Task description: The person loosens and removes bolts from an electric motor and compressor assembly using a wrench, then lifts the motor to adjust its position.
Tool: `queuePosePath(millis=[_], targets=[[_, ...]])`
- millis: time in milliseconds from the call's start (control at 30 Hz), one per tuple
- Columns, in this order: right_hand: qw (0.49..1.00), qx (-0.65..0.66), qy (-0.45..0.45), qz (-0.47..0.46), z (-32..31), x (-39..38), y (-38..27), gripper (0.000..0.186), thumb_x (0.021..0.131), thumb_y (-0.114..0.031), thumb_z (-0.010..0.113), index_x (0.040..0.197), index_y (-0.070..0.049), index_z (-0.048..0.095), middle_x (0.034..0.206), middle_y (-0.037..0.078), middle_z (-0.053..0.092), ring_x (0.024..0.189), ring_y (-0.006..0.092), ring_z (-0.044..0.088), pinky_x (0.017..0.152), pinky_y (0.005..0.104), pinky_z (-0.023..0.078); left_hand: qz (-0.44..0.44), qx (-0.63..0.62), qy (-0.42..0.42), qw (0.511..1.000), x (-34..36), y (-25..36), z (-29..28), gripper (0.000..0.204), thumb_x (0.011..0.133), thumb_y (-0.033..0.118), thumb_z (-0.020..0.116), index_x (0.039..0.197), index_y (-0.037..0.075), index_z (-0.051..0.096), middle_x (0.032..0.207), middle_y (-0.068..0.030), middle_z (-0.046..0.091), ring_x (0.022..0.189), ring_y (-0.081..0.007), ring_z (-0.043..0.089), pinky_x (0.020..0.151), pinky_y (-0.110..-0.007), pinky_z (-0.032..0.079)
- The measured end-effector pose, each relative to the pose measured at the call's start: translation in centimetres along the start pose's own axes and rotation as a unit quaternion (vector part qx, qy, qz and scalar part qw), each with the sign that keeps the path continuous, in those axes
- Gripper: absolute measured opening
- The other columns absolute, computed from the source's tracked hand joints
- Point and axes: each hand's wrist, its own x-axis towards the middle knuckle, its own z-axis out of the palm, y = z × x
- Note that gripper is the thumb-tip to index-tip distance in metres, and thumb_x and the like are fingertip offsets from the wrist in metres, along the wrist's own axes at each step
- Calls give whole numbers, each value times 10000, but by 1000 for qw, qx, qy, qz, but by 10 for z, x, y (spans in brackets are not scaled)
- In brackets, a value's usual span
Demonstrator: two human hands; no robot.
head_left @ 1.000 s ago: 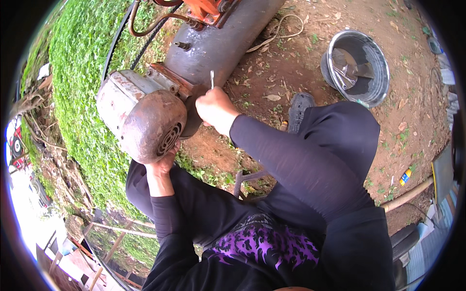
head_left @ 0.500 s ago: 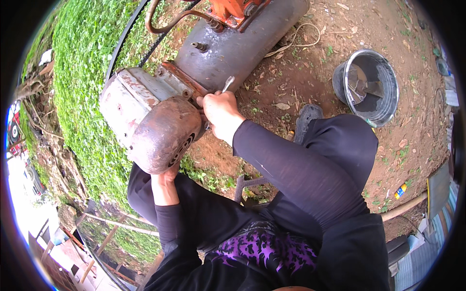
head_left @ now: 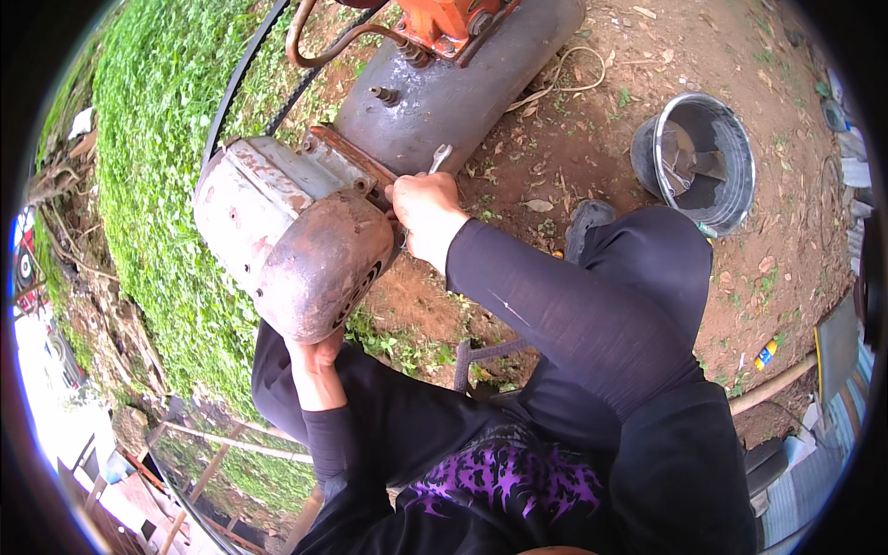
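Wrench [head_left: 438, 161] at twelve o'clock of the view, gripped in the right hand [head_left: 425, 211], fingers curled tight. Its head, upright a second ago, now leans toward one o'clock; the tool is probably at work by the motor mount [head_left: 356, 159], contact hidden. Motor [head_left: 250, 194] at ten. Left hand [head_left: 317, 356] beneath its fan cover [head_left: 319, 264], finger spread can't be told. Tank [head_left: 416, 120] at twelve; bucket [head_left: 646, 157] at two.
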Motion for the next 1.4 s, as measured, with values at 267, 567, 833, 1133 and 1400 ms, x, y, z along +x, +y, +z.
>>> queuePosePath(millis=[267,567,833,1133,1400], targets=[[998,-25,46,-26,11,-10,-5,116,828,41,624,830,-21,527,830,62,523,759,170,504,724,356,432,-48,41,-41,997,-9,-2,-10,528,964,454,534,1323,66,522,1272,-171,591,1114,-324,595,857,-471,542],[981,-183,-42,-47,-13,-12,0,380,883,-27,688,1102,-15,378,848,74,507,796,118,528,675,282,441,-90,14,-55,994,-1,-10,-30,462,985,338,535,1380,105,486,1342,-148,554,1179,-356,563,873,-533,566],[981,-152,-39,-112,-8,-16,7,336,862,97,640,1000,-57,375,747,28,494,706,89,531,641,250,447,-93,-49,-56,993,6,-7,-30,475,997,340,509,1405,104,453,1384,-161,515,1226,-377,525,908,-559,545],[994,-53,-19,-95,-2,-16,9,299,828,144,552,933,-80,384,760,10,481,737,107,562,661,272,470,-98,-77,-52,991,1,-6,-15,490,1010,342,481,1432,104,415,1432,-175,471,1279,-401,483,947,-588,522],[992,-38,-18,-119,-2,-15,10,346,824,114,641,811,-119,385,744,-30,416,671,62,456,633,266,453,-125,-133,-44,982,-9,-2,12,481,1030,340,434,1445,98,397,1459,-184,443,1305,-410,462,967,-597,512]])
